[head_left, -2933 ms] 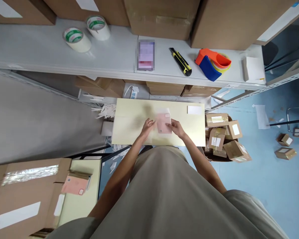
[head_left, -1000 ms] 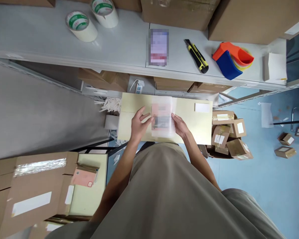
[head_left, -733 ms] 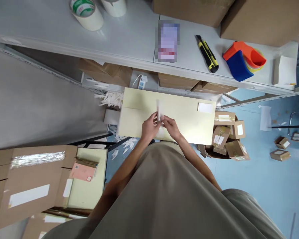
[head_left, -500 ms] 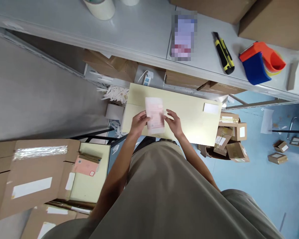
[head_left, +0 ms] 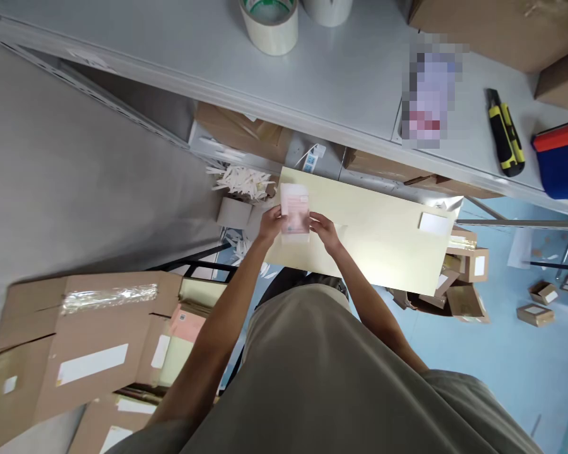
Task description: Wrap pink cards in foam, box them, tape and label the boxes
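A pale pink booklet or packet with print on it [head_left: 295, 205], in what looks like a clear sleeve, is held upright over the cream tabletop [head_left: 378, 243]. My left hand [head_left: 271, 224] grips its left edge, the thumb on the front. At the right edge, my right hand [head_left: 325, 231] has its fingers closed against the packet's side. The print is too small to read. A white slip of paper [head_left: 434, 223] lies at the table's right end.
A grey shelf [head_left: 189, 57] above the table bears tape rolls [head_left: 271, 28], a blurred-out item [head_left: 430, 94], a yellow-black utility knife [head_left: 504, 133] and a blue-orange tape dispenser [head_left: 561, 161]. Cardboard boxes [head_left: 94, 334] stand at left, small boxes [head_left: 466, 296] at right. Paper strips [head_left: 243, 181] lie behind.
The view has shifted, so the shelf things appear farther right. My right hand has come in from just beside the packet to its right edge. My left hand keeps its grip.
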Demonstrator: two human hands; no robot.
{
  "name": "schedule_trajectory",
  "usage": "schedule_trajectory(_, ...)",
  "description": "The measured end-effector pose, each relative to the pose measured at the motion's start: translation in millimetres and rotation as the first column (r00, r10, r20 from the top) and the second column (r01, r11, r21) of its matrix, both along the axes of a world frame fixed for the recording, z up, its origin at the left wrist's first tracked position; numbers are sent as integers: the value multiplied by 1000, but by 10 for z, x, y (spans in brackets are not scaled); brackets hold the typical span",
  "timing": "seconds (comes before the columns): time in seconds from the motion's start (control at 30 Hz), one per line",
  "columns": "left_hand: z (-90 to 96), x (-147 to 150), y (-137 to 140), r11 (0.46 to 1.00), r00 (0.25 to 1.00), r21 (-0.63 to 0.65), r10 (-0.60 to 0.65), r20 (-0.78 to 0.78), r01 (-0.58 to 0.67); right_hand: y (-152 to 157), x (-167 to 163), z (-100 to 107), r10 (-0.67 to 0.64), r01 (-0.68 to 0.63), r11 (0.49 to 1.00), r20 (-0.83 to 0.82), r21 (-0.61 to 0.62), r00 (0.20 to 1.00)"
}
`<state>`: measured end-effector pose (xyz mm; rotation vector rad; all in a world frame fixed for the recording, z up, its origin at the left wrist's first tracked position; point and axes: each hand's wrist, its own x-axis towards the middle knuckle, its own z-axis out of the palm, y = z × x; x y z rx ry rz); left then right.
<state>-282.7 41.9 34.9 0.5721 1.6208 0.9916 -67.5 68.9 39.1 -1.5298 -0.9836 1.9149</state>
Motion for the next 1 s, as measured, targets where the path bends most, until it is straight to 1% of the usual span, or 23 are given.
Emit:
schedule_trajectory(0.07, -177, -15, 212, 998, 989, -18, -62, -136, 60, 75, -132, -125, -51, 52, 998, 18, -30, 999)
schedule_trajectory(0.13, -320, -10, 411, 992, 963, -61, -121, -240, 110, 151, -233, -213, -96, 98, 994, 34, -44, 995)
schedule_trajectory(0.17, -379, -2, 496, 990, 952, -77, -135, -274, 118, 189, -275, -244, -114, 116, 992, 43, -48, 993)
schedule_trajectory(0.23, -472, 18, 620, 992, 943, -76, -121, -309, 102, 253, -345, -285, -140, 144, 988, 71, -56, 988)
schedule_trajectory(0.33, -536, 44, 634, 997, 946, -51, -72, -317, 59, 286, -407, -278, -129, 136, 989, 107, -57, 986)
schedule_trajectory(0.4, -507, 30, 494, 999, 959, -24, -38, -279, 32, 241, -405, -210, -108, 112, 993, 108, -35, 988)
schedule_trajectory(0.43, -469, 10, 375, 1000, 967, 2, -14, -256, 15, 196, -389, -155, -96, 99, 995, 101, -20, 990)
schedule_trajectory(0.5, -349, -47, 50, 996, 976, 77, 56, -209, -41, 68, -323, -6, -63, 62, 998, 78, 11, 995)
schedule_trajectory(0.6, -105, -109, -589, 970, 968, 160, 205, -148, -181, -187, -159, 267, 18, -20, 999, 35, 37, 999)
schedule_trajectory(0.7, 139, -52, -1280, 930, 929, 178, 347, -128, -323, -472, 29, 532, 98, -98, 994, -5, 43, 995)
schedule_trajectory(0.8, 328, 129, -1932, 896, 883, 149, 441, -163, -419, -775, 189, 744, 178, -176, 983, -48, 46, 983)
schedule_trajectory(0.87, 416, 297, -2342, 874, 851, 130, 485, -199, -468, -993, 274, 842, 239, -235, 971, -76, 53, 968)
schedule_trajectory(0.93, 477, 493, -2738, 845, 816, 130, 534, -221, -519, -1228, 344, 899, 303, -298, 953, -102, 61, 947)
schedule_trajectory(1.0, 520, 709, -3127, 804, 776, 141, 594, -211, -577, -1484, 398, 912, 355, -350, 935, -132, 61, 925)
